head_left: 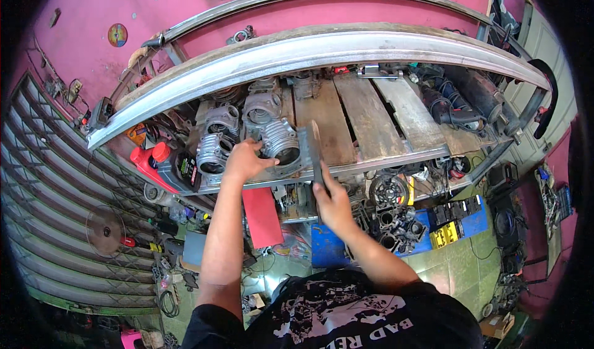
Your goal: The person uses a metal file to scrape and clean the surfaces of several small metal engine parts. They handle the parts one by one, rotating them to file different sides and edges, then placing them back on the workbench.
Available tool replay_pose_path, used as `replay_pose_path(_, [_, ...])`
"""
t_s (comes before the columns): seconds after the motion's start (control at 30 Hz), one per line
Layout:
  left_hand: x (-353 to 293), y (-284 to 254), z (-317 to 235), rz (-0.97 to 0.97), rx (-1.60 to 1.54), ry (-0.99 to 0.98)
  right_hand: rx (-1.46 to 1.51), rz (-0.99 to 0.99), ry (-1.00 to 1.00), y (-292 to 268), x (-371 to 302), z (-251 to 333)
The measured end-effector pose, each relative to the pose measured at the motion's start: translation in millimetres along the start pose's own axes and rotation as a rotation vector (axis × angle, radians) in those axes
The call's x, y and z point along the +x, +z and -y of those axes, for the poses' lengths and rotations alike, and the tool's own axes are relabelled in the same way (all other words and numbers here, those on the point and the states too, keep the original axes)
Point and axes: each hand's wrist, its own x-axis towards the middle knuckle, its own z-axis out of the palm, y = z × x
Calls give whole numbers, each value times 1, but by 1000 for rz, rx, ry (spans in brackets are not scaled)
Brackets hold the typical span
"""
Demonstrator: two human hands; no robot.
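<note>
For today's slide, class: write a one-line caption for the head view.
Left hand steadies a finned engine cylinder on a wooden workbench; right hand holds a flat file.

Red-capped labelled bottle (178, 166), round wall sticker (117, 34)
</note>
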Motion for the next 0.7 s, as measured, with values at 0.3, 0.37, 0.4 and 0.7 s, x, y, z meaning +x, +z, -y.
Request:
replay_pose_path(0.3, [-2,0,-3,2,-26,-55,-197,-40,-87,9,33,-7])
replay_pose_path(0.37, [-2,-3,-7,14,-38,-52,-266,-72,-178,9,-2,-22])
replay_pose_path(0.4, [-2,-3,-7,22,-46,-50,-261,-49,-142,10,-21,-27])
replay_pose_path(0.7, [-3,-4,-15,3,-2,-34,-101,28,-56,-20,72,-28])
